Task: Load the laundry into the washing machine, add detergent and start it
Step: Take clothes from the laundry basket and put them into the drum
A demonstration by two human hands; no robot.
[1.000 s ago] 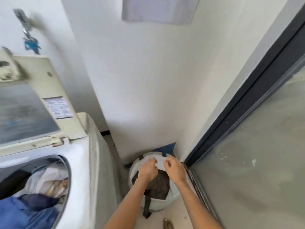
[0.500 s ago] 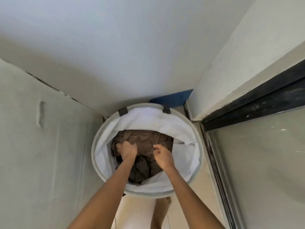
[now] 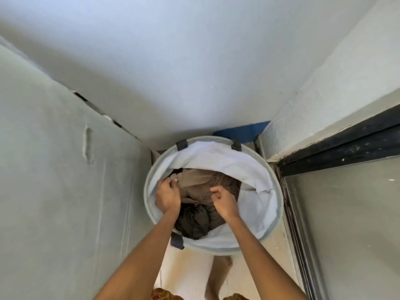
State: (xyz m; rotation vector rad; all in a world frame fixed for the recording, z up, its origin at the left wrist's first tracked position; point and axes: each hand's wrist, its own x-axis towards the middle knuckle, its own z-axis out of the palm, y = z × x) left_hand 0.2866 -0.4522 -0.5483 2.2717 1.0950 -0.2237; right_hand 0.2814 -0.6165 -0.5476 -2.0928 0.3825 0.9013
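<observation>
A round white laundry basket with dark strap handles stands on the floor in the corner. Inside lies brown laundry over a darker bunched garment. My left hand is closed on the brown cloth at the basket's left inner edge. My right hand hovers over the middle of the pile with fingers curled, pinching a fold of the brown cloth. The grey side of the washing machine fills the left; its opening is out of view.
White walls close the corner behind the basket. A dark-framed glass sliding door runs along the right. Something blue lies behind the basket. My bare foot stands on the pale floor just in front of the basket.
The view dropped from the washer's open top to straight over the basket. My hands went from its rim down onto the brown laundry; the left hand moved to the left edge.
</observation>
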